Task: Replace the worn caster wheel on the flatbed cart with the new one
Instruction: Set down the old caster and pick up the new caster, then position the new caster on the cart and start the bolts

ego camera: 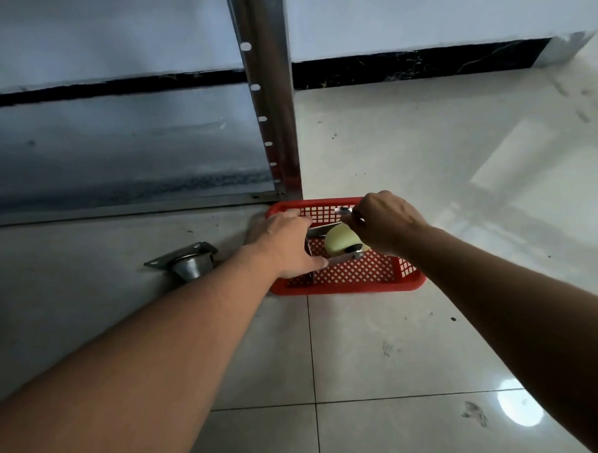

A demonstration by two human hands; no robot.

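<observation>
A caster with a pale yellow wheel (341, 239) and metal bracket sits over a red plastic basket (348, 287) on the tiled floor. My left hand (284, 245) grips the caster's mounting plate on its left side. My right hand (386, 222) holds a shiny metal tool (343, 210) at the far side of the wheel. A second caster (186, 262), with a square plate and a grey metal housing, lies on the floor to the left of the basket. The flatbed cart (116, 148) stands on its edge behind, its perforated steel frame rail (268, 101) rising upright.
A white wall with a black marble skirting (420, 65) runs along the back. Glossy light floor tiles (398, 342) spread in front and to the right. Small dark specks lie on the floor near the basket.
</observation>
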